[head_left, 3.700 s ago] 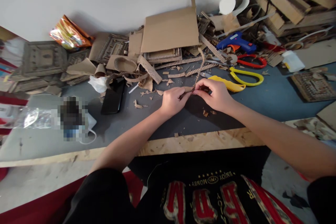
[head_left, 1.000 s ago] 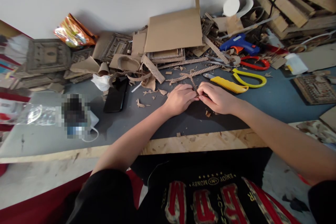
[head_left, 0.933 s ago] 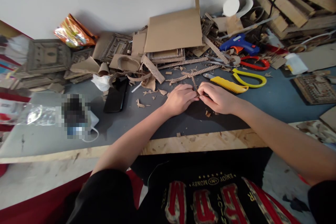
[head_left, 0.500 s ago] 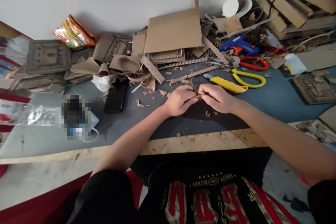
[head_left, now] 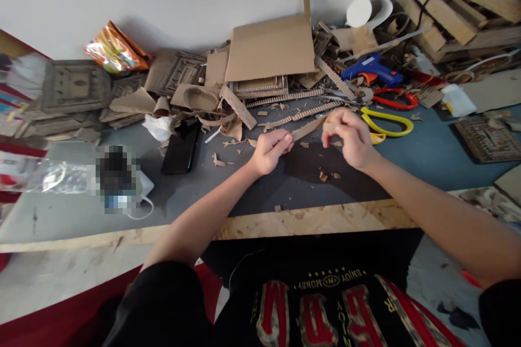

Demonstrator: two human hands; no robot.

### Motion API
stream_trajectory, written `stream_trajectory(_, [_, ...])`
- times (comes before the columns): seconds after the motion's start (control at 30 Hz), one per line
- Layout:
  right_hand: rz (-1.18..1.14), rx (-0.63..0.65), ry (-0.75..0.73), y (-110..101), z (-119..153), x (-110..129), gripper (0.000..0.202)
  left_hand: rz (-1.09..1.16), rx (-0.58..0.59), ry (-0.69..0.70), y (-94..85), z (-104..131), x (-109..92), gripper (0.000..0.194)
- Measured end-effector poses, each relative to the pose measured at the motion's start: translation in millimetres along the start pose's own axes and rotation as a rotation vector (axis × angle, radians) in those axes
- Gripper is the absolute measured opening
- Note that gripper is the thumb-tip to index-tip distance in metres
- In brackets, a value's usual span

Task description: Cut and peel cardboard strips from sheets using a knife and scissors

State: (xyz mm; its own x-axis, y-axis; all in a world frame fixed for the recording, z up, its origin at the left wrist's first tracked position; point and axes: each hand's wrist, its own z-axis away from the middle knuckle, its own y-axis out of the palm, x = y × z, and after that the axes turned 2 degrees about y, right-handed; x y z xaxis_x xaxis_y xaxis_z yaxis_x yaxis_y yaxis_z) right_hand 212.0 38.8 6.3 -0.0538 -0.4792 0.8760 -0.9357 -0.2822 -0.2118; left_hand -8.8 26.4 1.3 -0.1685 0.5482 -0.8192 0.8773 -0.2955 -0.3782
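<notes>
A narrow brown cardboard strip [head_left: 308, 129] stretches above the table between my two hands. My left hand [head_left: 271, 150] is closed in a fist, with the strip's lower end pinched by the thumb. At the strip's upper end, my right hand [head_left: 350, 138] has its thumb and forefinger together and the other fingers curled. That end is partly hidden by the fingers. Torn cardboard scraps [head_left: 323, 176] lie below. Just behind my right hand is a yellow-handled cutter [head_left: 378, 139], mostly covered by it.
Yellow-handled scissors [head_left: 386, 123], red-handled scissors [head_left: 394, 98] and a blue glue gun [head_left: 372, 70] lie to the right. Cardboard sheets [head_left: 271, 49] and corrugated strips pile along the wall. A black phone [head_left: 179, 147] is at left; a white bottle [head_left: 459, 100] lies far right.
My hands were together over the piece; now they are apart with the strip stretched between them. My right hand has moved right and up, covering most of the yellow cutter.
</notes>
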Motion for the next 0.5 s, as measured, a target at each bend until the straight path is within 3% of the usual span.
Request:
stream_trajectory(0.07, [-0.04,-0.138,0.03,-3,-2,-7,0.022,0.113,-0.095,-0.088,0.8,0,6,0.049])
stream_trajectory(0.13, [0.098,-0.281,0.056,-9,-5,-12,0.02,0.247,-0.21,-0.153,1.9,-2,13,0.05])
stream_trajectory(0.23, [0.622,-0.418,0.069,-17,-7,-6,0.012,0.407,-0.307,-0.189,3.6,-4,20,0.046])
stream_trajectory(0.3, [0.978,-0.45,0.076,-19,-7,7,0.026,0.462,-0.312,-0.199,4.3,-6,22,0.043])
stream_trajectory(0.37, [1.215,-0.394,0.081,-18,-5,20,0.04,0.469,-0.306,-0.198,4.6,-6,21,0.042])
stream_trajectory(0.5, [1.34,0.079,0.056,-15,-1,26,0.046,0.43,-0.328,-0.19,4.5,-5,17,0.043])
